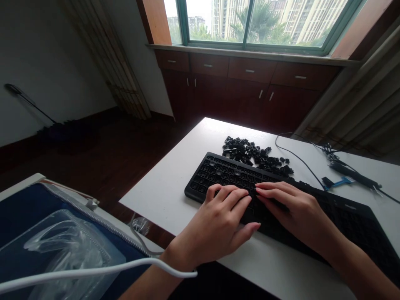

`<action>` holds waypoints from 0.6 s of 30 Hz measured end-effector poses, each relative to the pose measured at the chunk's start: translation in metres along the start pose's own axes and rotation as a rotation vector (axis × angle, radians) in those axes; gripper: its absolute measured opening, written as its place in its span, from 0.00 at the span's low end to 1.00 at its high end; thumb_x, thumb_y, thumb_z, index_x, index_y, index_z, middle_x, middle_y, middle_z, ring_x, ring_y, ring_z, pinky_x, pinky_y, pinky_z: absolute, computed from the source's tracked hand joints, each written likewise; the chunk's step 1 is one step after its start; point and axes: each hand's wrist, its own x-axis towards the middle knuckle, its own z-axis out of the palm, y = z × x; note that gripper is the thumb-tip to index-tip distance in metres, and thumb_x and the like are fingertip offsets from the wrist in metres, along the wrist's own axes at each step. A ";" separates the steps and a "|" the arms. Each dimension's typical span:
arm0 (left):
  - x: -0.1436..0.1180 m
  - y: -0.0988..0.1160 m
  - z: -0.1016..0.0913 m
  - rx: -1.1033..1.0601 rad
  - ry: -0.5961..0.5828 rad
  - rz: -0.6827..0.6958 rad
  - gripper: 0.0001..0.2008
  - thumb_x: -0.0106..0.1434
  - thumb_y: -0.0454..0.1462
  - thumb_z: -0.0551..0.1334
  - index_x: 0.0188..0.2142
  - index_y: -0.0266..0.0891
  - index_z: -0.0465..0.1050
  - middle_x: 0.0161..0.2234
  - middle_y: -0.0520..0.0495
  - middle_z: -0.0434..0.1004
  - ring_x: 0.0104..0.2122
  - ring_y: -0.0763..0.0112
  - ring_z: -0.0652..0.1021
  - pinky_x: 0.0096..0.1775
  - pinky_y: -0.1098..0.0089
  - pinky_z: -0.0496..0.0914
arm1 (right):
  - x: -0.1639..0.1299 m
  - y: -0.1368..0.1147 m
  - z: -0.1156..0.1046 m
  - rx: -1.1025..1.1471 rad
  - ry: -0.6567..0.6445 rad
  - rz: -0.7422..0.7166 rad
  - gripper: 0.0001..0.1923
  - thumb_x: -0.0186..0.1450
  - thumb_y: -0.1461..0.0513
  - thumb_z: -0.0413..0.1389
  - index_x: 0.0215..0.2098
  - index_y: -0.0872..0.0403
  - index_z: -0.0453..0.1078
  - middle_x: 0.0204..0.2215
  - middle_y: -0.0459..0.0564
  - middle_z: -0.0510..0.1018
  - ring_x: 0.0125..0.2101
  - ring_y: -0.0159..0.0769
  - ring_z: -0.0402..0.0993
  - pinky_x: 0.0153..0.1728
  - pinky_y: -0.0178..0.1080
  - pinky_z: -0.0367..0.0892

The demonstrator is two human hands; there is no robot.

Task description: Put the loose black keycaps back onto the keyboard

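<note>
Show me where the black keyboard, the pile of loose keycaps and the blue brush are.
black keyboard (pixel 218 173): head view, on its bare left key area.
pile of loose keycaps (pixel 253 155): head view, middle of the heap.
blue brush (pixel 339 182): head view, on its blue handle.

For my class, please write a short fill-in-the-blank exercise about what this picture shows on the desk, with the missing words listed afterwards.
1. Both the left hand and the right hand rest on a black ____.
2. The loose keycaps lie in a pile ____ the keyboard, on the window side.
3. The small brush near the cable has a ____ handle.
4. The table top is ____ in colour.

Missing words: keyboard; behind; blue; white
</note>
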 end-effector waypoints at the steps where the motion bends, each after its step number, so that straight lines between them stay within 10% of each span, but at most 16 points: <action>1: 0.000 0.000 0.000 -0.003 -0.006 0.000 0.22 0.74 0.48 0.52 0.61 0.41 0.65 0.60 0.49 0.68 0.60 0.63 0.66 0.60 0.57 0.54 | -0.001 0.000 -0.001 0.004 0.013 0.007 0.13 0.69 0.66 0.57 0.50 0.48 0.73 0.49 0.47 0.80 0.49 0.33 0.77 0.51 0.36 0.73; 7: 0.000 0.000 -0.001 -0.008 -0.021 -0.010 0.22 0.74 0.48 0.52 0.61 0.41 0.63 0.61 0.50 0.68 0.61 0.65 0.65 0.61 0.58 0.53 | -0.005 0.000 0.001 0.004 0.127 0.142 0.27 0.67 0.62 0.61 0.63 0.47 0.64 0.44 0.45 0.82 0.42 0.32 0.81 0.49 0.35 0.74; 18: 0.000 0.000 -0.002 -0.050 -0.032 -0.024 0.20 0.75 0.46 0.51 0.61 0.42 0.64 0.61 0.50 0.68 0.61 0.65 0.65 0.61 0.58 0.53 | -0.002 -0.008 0.006 0.061 0.108 0.106 0.09 0.67 0.65 0.60 0.44 0.47 0.78 0.42 0.45 0.83 0.42 0.35 0.79 0.46 0.39 0.76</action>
